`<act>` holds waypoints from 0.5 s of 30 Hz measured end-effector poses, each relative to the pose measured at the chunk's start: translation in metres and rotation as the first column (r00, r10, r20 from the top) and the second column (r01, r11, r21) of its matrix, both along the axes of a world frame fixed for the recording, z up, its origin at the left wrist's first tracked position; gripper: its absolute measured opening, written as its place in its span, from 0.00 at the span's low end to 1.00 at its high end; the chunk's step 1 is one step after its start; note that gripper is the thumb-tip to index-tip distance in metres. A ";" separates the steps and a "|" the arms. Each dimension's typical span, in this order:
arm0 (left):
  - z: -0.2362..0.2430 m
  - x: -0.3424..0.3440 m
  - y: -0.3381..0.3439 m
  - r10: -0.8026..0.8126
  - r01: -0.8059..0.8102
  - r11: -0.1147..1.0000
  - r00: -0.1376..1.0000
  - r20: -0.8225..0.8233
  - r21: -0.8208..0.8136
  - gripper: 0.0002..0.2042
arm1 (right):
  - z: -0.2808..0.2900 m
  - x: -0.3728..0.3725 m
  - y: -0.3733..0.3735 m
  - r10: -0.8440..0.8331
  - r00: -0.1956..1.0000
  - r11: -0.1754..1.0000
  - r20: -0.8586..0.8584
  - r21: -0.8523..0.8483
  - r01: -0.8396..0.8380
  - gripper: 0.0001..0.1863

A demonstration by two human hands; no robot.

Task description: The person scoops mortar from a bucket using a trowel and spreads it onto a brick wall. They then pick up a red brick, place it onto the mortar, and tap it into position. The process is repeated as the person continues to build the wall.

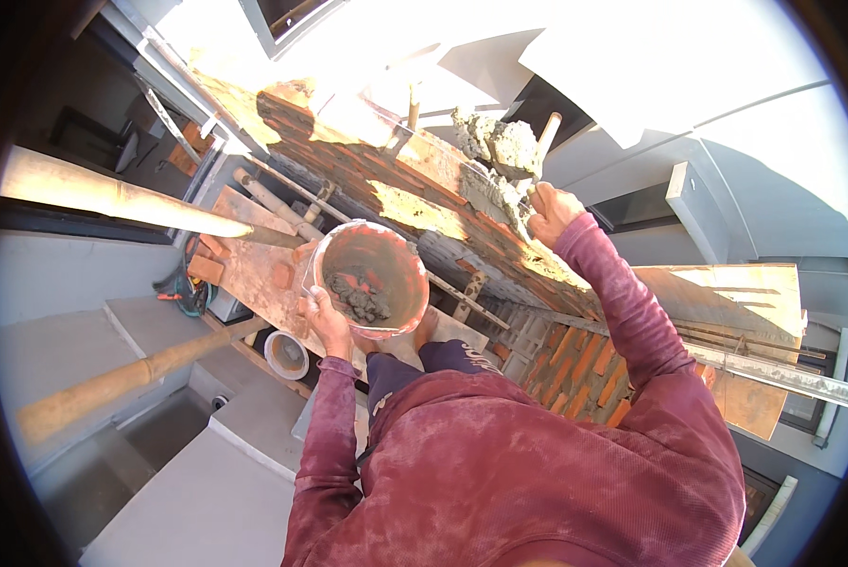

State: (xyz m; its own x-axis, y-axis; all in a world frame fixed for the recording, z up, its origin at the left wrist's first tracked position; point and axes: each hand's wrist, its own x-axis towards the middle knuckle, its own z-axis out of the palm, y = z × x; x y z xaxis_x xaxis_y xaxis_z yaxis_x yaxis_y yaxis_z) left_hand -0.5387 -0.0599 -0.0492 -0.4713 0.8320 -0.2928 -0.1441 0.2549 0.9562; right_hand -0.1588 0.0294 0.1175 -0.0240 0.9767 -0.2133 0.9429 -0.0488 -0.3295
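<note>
- The bucket [391, 248], round and reddish inside, is left of centre, in front of the person's legs and above a plank [265, 269].
- The left hand [328, 321] holds its near-left edge. The thumb lies up along the rim; the other fingers are partly hidden, seemingly pressed against the outside, pinching the wall of the bucket.
- A thin wire handle [305, 276] hangs at that side, near the thumb.
- Grey, lumpy mortar [360, 302] sits low in the bucket, toward the left hand. It looks thick and wet, so the load is probably heavy and lopsided.
- The bucket itself seems stiff and hardly fragile, but smears could make the rim slippery. A firm hold on the rim, or on the wire for lifting, would suit.
- The right hand [554, 214] is up at the brick wall [337, 142], fingers curled tightly; what they clasp, I cannot tell.
- Just beyond it is a big mortar lump [514, 148], likely dense, soft and quick to slump; it wants support from beneath.
</note>
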 end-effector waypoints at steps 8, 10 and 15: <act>-0.016 0.076 0.054 -0.135 0.136 0.991 0.989 0.058 -0.010 0.22 | -0.068 -0.044 0.026 0.148 0.901 0.976 0.409 -0.210 -0.065 0.21; -0.018 0.087 0.058 -0.114 0.116 0.993 0.991 0.074 -0.023 0.22 | -0.056 -0.039 0.021 0.117 0.915 0.986 0.387 -0.153 -0.062 0.20; -0.004 0.094 0.061 -0.166 0.182 0.982 0.964 0.208 -0.058 0.23 | -0.008 -0.007 -0.017 0.157 0.941 0.970 0.301 0.131 -0.204 0.17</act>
